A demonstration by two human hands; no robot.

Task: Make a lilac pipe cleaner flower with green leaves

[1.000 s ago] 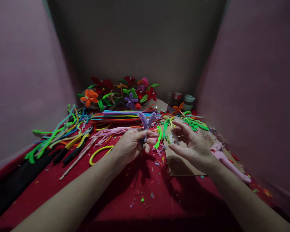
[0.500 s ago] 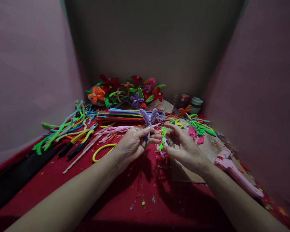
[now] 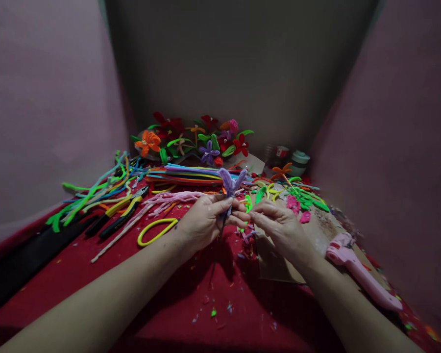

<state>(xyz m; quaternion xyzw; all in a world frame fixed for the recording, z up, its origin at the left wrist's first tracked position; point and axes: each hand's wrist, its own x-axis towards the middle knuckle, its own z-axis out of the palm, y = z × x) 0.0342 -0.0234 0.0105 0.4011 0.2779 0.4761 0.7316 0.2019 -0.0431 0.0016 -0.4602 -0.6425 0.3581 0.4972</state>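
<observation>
Pinching now, the right hand (image 3: 282, 225) has come close to the left hand's fingertips; half a second ago its fingers were spread around a clear ring. I can't see that ring now, and I can't tell if anything is inside the pinch. It looks like both hands are now busy at one small spot. The left hand (image 3: 206, 218) grips the purple flower (image 3: 230, 182) just under its petals, holding it up in the middle. Below is a red cloth (image 3: 161, 299) with tiny bright bits (image 3: 213, 313) scattered on it. Brown cardboard (image 3: 277, 262) lies under the right hand, and a pink glue gun (image 3: 362, 272) rests farther right. Pliers (image 3: 127, 210) and a yellow loop (image 3: 142, 237) are on the left. Behind the hands are fuzzy sticks (image 3: 187, 175) and lots of flowers (image 3: 148, 142). Pinkish walls (image 3: 51, 98) stand on both sides, the back wall (image 3: 235, 63) is dark gray, and the room is dim.
</observation>
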